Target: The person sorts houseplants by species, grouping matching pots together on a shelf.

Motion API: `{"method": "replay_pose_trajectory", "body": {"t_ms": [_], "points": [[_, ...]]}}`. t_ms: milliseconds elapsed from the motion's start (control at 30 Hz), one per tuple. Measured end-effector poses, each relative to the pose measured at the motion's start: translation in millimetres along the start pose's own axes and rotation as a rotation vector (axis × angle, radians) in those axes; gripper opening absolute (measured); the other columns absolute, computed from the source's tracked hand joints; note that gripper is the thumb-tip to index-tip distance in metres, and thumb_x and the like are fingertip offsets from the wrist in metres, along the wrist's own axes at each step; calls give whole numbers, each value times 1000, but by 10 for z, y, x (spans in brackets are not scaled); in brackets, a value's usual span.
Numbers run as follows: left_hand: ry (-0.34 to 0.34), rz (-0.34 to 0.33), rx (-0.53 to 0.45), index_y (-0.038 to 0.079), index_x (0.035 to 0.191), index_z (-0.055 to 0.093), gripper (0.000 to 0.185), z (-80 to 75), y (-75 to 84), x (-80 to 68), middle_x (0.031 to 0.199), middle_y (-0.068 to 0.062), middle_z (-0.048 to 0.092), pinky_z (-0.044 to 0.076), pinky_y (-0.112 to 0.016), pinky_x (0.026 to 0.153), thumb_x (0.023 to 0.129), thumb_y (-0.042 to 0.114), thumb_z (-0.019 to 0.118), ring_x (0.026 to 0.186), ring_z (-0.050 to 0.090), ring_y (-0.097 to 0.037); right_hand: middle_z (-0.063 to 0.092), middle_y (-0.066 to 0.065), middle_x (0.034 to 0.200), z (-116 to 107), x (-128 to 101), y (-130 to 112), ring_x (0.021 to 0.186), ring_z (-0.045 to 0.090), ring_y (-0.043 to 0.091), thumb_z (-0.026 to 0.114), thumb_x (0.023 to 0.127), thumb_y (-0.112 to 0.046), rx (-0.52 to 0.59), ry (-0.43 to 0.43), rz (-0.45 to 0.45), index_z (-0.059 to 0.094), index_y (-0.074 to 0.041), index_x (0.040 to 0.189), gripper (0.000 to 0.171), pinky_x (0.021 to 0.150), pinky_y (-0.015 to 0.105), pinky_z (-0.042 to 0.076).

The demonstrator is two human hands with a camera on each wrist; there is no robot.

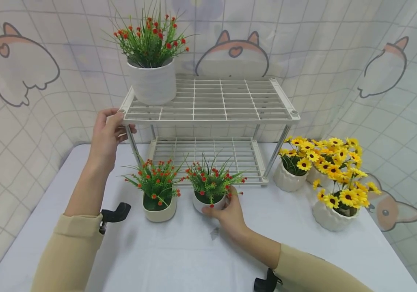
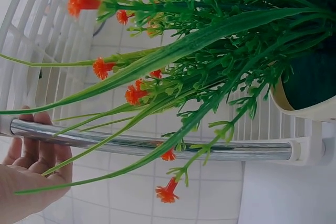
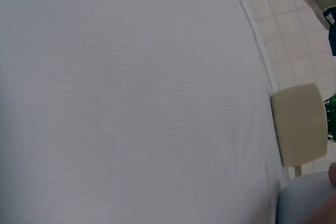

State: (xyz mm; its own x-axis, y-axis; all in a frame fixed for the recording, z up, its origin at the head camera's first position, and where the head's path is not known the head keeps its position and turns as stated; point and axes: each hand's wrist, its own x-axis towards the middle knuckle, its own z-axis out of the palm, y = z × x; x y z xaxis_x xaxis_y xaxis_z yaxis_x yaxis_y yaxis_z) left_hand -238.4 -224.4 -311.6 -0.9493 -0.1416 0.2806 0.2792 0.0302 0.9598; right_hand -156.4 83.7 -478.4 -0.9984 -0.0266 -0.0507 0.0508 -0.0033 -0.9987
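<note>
My left hand [image 1: 106,136] grips the front left corner of a white two-tier wire rack [image 1: 208,121]. In the left wrist view, its fingers curl behind the rack's chrome leg [image 2: 226,151], just under the upper shelf. With the thumb in front and the fingers round the far side, my right hand [image 1: 232,217] holds a small white pot of red flowers [image 1: 210,184] at the rack's front edge. Left of it stands a cream pot of red flowers [image 1: 160,209], apart from both hands. The right wrist view mostly shows white tablecloth, with the cream pot [image 3: 299,124] at its right edge.
A larger white pot of red flowers [image 1: 152,83] stands on the upper shelf's left end. Several white pots of yellow flowers [image 1: 334,219] cluster to the right of the rack. A patterned curtain [image 1: 314,52] hangs behind the white-covered table [image 1: 171,259].
</note>
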Motion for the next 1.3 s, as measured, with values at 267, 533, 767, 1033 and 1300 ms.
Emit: {"method": "replay_pose_trajectory", "body": {"t_ms": [267, 533, 767, 1033, 1300], "points": [[2, 2, 9, 18, 132, 43, 32, 7, -5, -9, 101, -5, 63, 40, -35, 92, 108, 38, 49, 94, 63, -19, 42, 16, 153, 44, 80, 30, 142, 39, 33, 89, 73, 0, -32, 16, -22, 23, -5, 156, 107, 117, 49, 28], [-5, -3, -24, 18, 130, 44, 31, 10, 9, -8, 102, -5, 65, 41, -35, 91, 107, 36, 52, 91, 64, -19, 48, 14, 149, 34, 96, 28, 139, 42, 30, 90, 73, -1, -58, 2, -46, 31, -8, 153, 100, 116, 47, 29], [-10, -16, -24, 18, 129, 43, 29, 13, 6, -2, 103, -4, 65, 42, -35, 92, 108, 36, 51, 91, 64, -18, 54, 12, 143, -59, 73, 13, 132, 49, 28, 92, 74, -6, -102, 9, -59, 38, -9, 148, 92, 111, 46, 34], [-23, -19, -7, 18, 131, 42, 30, -9, -3, -5, 105, -3, 65, 41, -35, 92, 108, 36, 49, 92, 64, -18, 49, 14, 145, -240, -16, -77, 135, 46, 31, 94, 73, -15, -111, 42, 2, 41, -14, 148, 92, 110, 49, 37], [-31, -16, 1, 17, 130, 42, 32, -13, 26, -6, 106, -5, 63, 40, -35, 92, 108, 39, 48, 92, 64, -18, 45, 11, 147, -475, -135, -315, 137, 41, 27, 95, 74, -17, -131, 42, 1, 39, -16, 149, 93, 112, 51, 34]]}}
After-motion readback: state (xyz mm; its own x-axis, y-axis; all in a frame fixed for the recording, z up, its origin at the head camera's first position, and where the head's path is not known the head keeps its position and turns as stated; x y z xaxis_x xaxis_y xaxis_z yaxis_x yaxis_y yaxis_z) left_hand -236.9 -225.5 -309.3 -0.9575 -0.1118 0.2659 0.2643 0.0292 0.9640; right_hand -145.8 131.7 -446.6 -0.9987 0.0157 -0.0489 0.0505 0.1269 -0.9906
